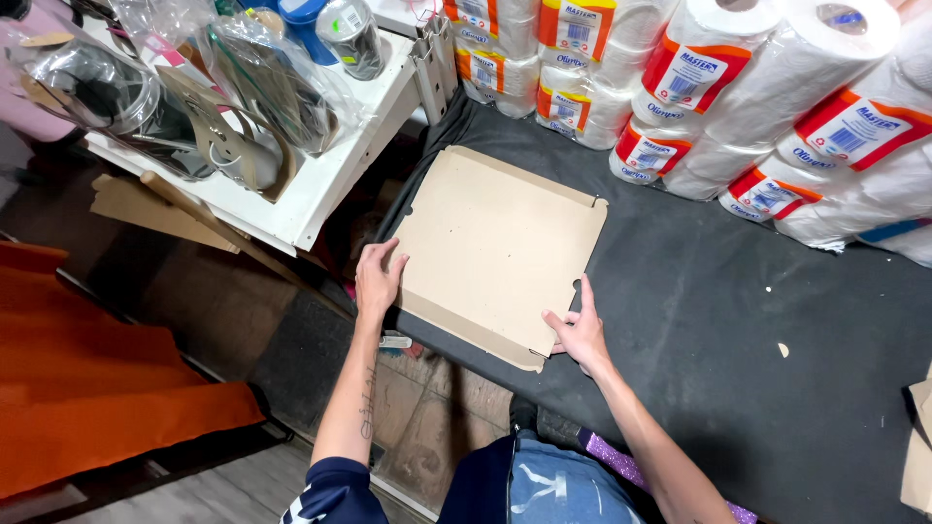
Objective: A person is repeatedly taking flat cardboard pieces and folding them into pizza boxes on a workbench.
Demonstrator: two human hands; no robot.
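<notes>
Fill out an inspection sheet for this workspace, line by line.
Surface: dark cloth-covered table, a few small scraps on it.
Job's things: flat tan cardboard sheet lying at the table's near-left corner.
Clutter: wrapped paper rolls stacked along the far edge.
Grippers: left hand flat on the sheet's left edge; right hand at its near-right corner, fingers spread.
Cables: nothing seen.
Surroundings: white shelf with plastic-bagged items, orange fabric on the floor.
</notes>
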